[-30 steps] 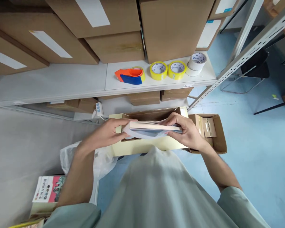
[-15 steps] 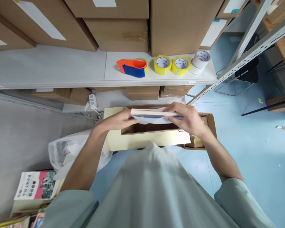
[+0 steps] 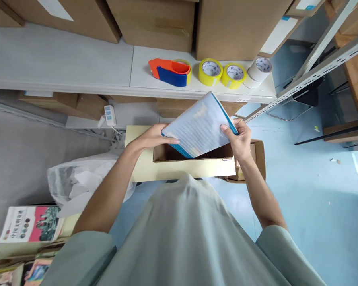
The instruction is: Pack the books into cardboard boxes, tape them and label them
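Note:
Both my hands hold a book point(image 3: 199, 127) with a pale printed face and blue edges, tilted above an open cardboard box point(image 3: 170, 154). My left hand point(image 3: 156, 137) is closed on its lower left corner, thumb on the face. At the right edge, my right hand point(image 3: 238, 137) pinches it between thumb and fingers. The print on the book is too blurred to read. Beneath the box lies a pale yellow board or tabletop point(image 3: 179, 171). The book hides part of the box's inside.
On the shelf point(image 3: 77, 59) ahead sit an orange and blue tape dispenser point(image 3: 170, 72), yellow tape rolls point(image 3: 210, 72) and white rolls point(image 3: 259, 70), with cartons point(image 3: 155, 28) behind. A clear plastic bag point(image 3: 83, 178) and books point(image 3: 30, 224) lie left. Another open carton point(image 3: 259, 159) stands right.
The book was held nearly edge-on, low over the box; now it is raised and turned so its broad face shows. My right hand has shifted to its right edge. The view has tilted slightly.

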`<state>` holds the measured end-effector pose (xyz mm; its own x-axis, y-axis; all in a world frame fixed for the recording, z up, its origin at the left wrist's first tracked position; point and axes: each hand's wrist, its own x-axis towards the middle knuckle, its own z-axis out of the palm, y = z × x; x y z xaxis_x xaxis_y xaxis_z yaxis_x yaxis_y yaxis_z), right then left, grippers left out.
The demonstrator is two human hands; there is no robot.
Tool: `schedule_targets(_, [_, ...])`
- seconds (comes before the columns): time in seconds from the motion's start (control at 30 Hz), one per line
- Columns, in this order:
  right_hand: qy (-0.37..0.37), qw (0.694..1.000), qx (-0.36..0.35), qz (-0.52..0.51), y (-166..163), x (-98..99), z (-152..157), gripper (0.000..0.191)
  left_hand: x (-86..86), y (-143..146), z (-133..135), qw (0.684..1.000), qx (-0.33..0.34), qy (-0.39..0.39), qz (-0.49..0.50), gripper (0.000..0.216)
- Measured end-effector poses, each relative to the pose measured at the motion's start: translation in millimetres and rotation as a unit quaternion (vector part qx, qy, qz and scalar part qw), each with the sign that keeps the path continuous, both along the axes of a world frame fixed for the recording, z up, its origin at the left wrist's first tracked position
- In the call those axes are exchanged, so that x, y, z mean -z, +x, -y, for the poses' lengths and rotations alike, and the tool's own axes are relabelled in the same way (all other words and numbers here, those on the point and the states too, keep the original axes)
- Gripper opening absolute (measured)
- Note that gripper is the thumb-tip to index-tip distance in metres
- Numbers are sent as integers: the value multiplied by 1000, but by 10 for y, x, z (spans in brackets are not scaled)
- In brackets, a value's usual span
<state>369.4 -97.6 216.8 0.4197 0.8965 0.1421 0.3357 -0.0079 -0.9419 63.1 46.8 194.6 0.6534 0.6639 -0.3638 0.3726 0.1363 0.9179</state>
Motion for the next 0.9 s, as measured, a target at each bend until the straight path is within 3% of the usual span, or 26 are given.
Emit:
schedule_targets(0.17, [-34,999,10,-9,-27,156,163,66,94,5,10,988,-86,-64,111,67])
schedule_targets(0.37, [-103,994,-27,-30,38,228,397,49,44,12,-51,996,-32,-26,78,63])
schedule_targets(0.53, [-101,994,-26,-32,131,51,521,52,-169,28,-94,998,-2,17,59,53])
schedule_targets(0.73, [-10,998,16,55,255,-213,498,48,-468,92,-132,993,-62,68,74,49])
schedule_targets(0.8, [3,996,20,91,279,-283,480,46,-448,72,-183,992,-70,79,70,57])
schedule_targets(0.9, [17,993,23,111,283,-354,487,43,-258,-31,-234,986,-47,159,26,57])
